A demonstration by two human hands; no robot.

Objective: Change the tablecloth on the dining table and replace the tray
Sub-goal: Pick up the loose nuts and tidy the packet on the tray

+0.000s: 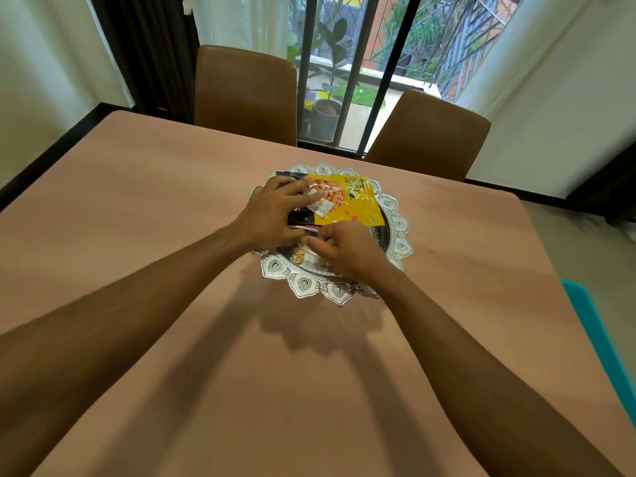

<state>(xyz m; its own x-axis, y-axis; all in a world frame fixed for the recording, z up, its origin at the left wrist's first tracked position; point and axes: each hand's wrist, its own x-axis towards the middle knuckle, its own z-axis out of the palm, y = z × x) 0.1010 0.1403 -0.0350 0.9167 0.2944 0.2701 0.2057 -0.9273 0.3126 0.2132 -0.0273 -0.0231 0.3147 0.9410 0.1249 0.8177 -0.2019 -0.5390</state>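
While both hands arrange snack packets (344, 201) on the silver tray (401, 247), left fingers (292, 191) lie spread wide on them, right fingers (318, 244) curl narrow; centring the tray likely follows.

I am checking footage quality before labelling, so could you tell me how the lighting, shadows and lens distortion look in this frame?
Head view: daylight from the window throws soft arm shadows toward the camera across the tablecloth; the silver tray glints without harsh glare; wide-angle distortion bows the table edges and stretches the forearms; the left hand and right hand look slightly soft.
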